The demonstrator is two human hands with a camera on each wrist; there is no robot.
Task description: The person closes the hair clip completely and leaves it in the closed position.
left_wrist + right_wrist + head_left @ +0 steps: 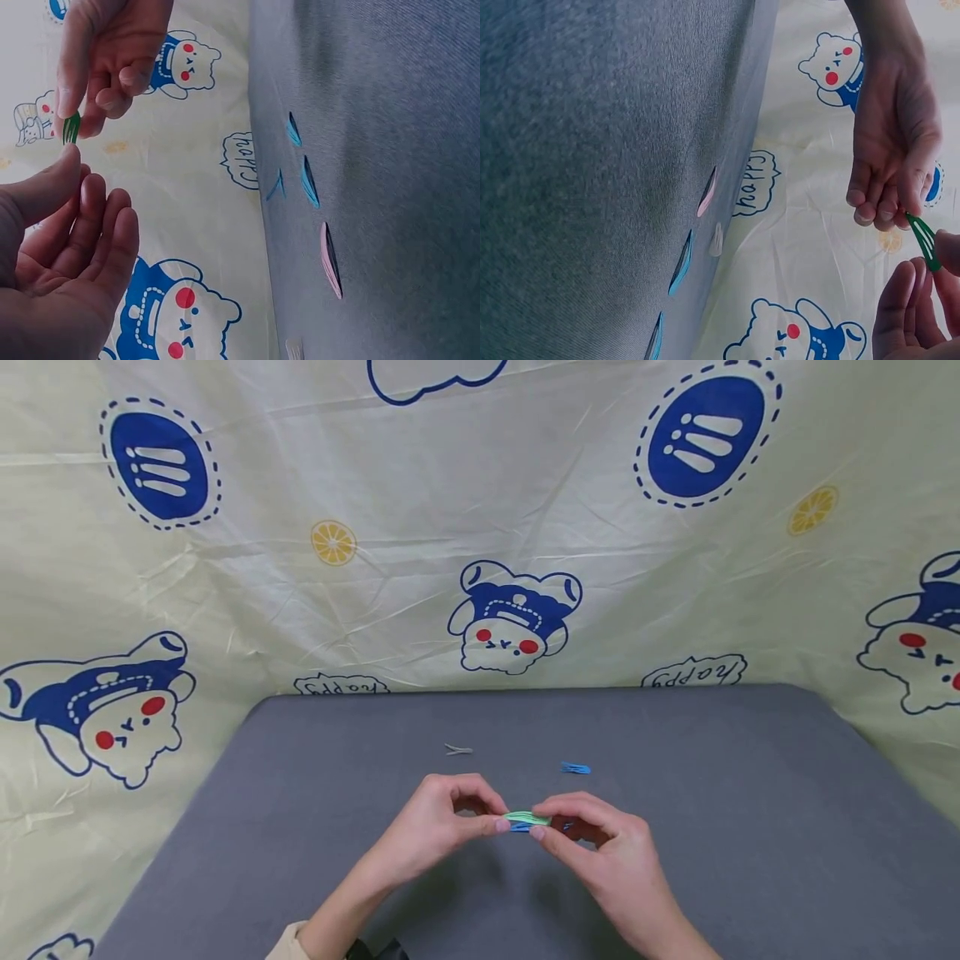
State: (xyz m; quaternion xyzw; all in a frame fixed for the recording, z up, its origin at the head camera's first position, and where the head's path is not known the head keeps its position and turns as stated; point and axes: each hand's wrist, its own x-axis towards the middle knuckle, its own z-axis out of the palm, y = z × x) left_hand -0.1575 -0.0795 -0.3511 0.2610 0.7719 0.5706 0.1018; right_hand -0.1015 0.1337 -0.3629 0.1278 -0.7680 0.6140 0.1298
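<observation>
A green snap hair clip (527, 817) is held in the air between my two hands. My left hand (442, 827) pinches one end with thumb and forefinger. At the other end, my right hand (603, 847) pinches it between thumb and fingertips. The right wrist view shows the green clip (925, 240) slanting between both sets of fingertips, its long slots visible. In the left wrist view its green body (71, 128) is partly covered by the fingers. Below the hands, a blue hair clip (521, 827) lies on the table, partly hidden in the head view.
On the grey table (337, 760) lie a whitish clip (458, 749) and a blue clip (575, 768), both beyond the hands. A pink clip (330, 262) shows in both wrist views. A printed cloth (405, 610) hangs behind the table.
</observation>
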